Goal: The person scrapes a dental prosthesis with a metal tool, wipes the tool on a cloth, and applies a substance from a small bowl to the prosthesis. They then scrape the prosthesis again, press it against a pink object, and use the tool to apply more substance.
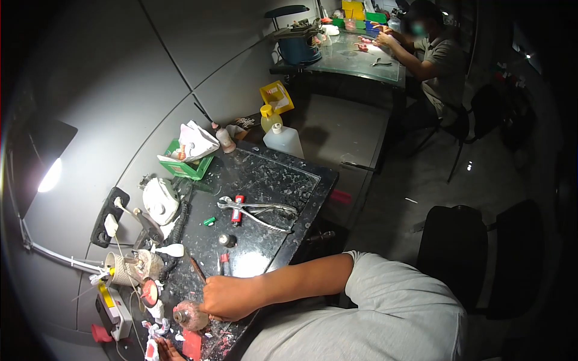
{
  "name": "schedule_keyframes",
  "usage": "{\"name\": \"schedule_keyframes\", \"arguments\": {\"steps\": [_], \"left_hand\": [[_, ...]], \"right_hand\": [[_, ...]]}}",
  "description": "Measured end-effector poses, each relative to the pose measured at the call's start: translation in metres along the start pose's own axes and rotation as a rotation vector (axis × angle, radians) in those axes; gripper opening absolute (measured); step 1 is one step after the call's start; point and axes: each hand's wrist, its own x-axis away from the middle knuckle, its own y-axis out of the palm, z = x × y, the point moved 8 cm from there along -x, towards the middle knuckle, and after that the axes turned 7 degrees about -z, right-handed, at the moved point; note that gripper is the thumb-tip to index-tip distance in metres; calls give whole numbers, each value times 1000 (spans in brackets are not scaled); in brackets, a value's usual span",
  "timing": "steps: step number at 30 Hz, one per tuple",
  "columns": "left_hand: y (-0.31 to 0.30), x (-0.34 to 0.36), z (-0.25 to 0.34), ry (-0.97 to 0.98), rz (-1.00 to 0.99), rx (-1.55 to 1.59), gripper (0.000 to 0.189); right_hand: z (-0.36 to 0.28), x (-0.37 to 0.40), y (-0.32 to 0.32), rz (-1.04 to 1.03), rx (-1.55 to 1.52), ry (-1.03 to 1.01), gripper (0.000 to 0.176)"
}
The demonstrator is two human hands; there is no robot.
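Note:
At the lower left, my left hand (168, 350) is partly cut off by the frame's bottom edge, its fingers against a small white piece with a pink patch (152, 349). My right hand (232, 298) is closed, back of the hand upward. A slim tool with a brown handle (197, 270) sticks out of it; its working end is hidden. Right beside those fingers stands a squat, pink-smeared bottle with a metal neck (191, 316). A flat red sheet (192, 345) lies between bottle and left hand, with pink scraps around.
Pliers (256, 213) lie across a red lighter (238, 210) on the black table (271, 174). Nearby are a small jar (227, 240), a green basket (186, 168), a mask-like white respirator (161, 201) and a woven pot (122, 269). Another person (430, 60) sits working at the far glass table.

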Motion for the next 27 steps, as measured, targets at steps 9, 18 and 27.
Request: {"name": "schedule_keyframes", "arguments": {"steps": [9, 18, 27], "left_hand": [[5, 4, -1, -17, -21, 54, 65], [9, 6, -6, -34, -28, 115, 64], [12, 9, -8, -43, -52, 239, 63]], "right_hand": [[1, 0, 2, -9, -10, -1, 14], [2, 0, 2, -36, -19, 6, 15], [0, 2, -4, 102, -12, -2, 12]]}}
